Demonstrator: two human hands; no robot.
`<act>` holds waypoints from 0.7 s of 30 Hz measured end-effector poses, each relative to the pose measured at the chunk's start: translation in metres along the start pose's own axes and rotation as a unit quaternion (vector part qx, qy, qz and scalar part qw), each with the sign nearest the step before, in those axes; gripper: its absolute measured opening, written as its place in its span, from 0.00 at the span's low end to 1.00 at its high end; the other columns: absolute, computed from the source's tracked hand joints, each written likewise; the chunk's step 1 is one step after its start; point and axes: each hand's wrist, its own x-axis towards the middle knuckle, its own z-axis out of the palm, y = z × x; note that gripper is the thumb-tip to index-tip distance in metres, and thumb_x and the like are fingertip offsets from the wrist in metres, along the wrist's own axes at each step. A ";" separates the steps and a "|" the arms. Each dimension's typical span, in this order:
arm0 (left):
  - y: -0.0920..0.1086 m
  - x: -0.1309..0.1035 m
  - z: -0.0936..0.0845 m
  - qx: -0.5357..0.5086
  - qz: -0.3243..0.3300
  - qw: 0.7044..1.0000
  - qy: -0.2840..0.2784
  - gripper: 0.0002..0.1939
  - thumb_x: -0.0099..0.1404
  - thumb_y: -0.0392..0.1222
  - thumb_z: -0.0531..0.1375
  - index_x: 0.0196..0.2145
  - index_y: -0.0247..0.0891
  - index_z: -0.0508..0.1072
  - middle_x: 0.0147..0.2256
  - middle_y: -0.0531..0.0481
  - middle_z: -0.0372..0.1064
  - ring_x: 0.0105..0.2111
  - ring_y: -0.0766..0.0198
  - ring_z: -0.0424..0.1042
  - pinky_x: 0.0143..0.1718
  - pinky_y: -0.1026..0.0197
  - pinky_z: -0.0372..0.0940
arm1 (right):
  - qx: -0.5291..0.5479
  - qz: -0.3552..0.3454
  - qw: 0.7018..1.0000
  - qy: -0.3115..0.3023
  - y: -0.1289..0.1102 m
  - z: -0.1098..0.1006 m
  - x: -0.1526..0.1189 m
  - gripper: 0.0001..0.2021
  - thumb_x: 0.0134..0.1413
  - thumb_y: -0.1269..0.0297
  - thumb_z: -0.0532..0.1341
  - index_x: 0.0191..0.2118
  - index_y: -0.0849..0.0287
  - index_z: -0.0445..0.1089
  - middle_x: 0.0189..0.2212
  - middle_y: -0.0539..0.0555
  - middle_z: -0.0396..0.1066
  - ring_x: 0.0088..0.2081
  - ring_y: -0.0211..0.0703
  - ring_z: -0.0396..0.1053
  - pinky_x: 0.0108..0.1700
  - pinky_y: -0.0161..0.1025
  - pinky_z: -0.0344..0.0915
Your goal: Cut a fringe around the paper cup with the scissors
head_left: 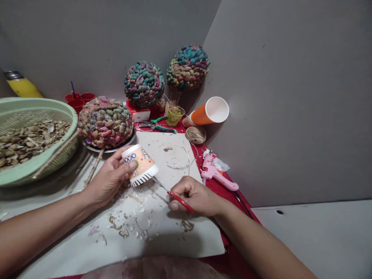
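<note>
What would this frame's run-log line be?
left hand: holds paper cup | right hand: holds red-handled scissors at fringed rim | pink glue gun: lying to the right

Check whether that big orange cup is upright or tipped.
Tipped: the orange cup slants well off upright, its open white mouth turned toward the camera and its base pointing left.

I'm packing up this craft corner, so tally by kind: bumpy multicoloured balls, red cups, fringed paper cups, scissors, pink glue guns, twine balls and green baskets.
Bumpy balls: 3
Red cups: 3
Fringed paper cup: 1
Scissors: 1
Glue gun: 1
Twine ball: 1
Green basket: 1
Total: 11
</note>
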 end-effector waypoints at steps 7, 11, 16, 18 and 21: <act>0.000 0.000 0.000 0.009 -0.001 1.000 -0.002 0.28 0.55 0.40 0.72 0.53 0.41 0.72 0.42 0.50 0.79 0.36 0.63 0.78 0.36 0.66 0.72 | -0.019 0.003 1.000 0.001 -0.003 0.001 -0.001 0.32 0.48 0.49 0.70 0.15 0.58 0.48 0.13 0.40 0.42 0.18 0.26 0.39 0.19 0.30 0.38; 0.000 -0.001 0.001 0.016 -0.003 1.000 0.002 0.27 0.54 0.40 0.73 0.51 0.41 0.72 0.39 0.51 0.79 0.35 0.64 0.78 0.37 0.66 0.72 | -0.029 0.005 1.000 -0.007 -0.004 0.001 0.000 0.32 0.46 0.46 0.70 0.15 0.58 0.49 0.13 0.40 0.43 0.17 0.26 0.40 0.19 0.29 0.39; -0.001 -0.001 0.001 0.014 -0.005 1.000 -0.004 0.26 0.53 0.40 0.73 0.49 0.41 0.73 0.39 0.51 0.79 0.35 0.64 0.77 0.38 0.64 0.72 | -0.032 0.005 0.999 -0.006 -0.006 0.002 0.001 0.32 0.46 0.45 0.70 0.14 0.58 0.50 0.12 0.40 0.44 0.17 0.25 0.41 0.18 0.29 0.40; -0.001 -0.001 0.001 0.012 -0.007 1.000 -0.005 0.27 0.54 0.40 0.73 0.50 0.41 0.72 0.40 0.51 0.79 0.36 0.64 0.77 0.38 0.64 0.72 | -0.030 0.004 1.000 -0.007 -0.005 0.001 0.001 0.32 0.47 0.47 0.70 0.14 0.58 0.49 0.12 0.39 0.44 0.16 0.25 0.40 0.18 0.28 0.40; -0.001 -0.003 0.001 0.010 -0.015 1.000 0.001 0.29 0.54 0.40 0.73 0.52 0.41 0.71 0.41 0.50 0.79 0.36 0.64 0.78 0.38 0.64 0.72 | -0.030 0.007 1.000 -0.008 -0.004 0.001 0.001 0.31 0.47 0.49 0.70 0.14 0.58 0.49 0.12 0.39 0.44 0.16 0.25 0.40 0.17 0.28 0.40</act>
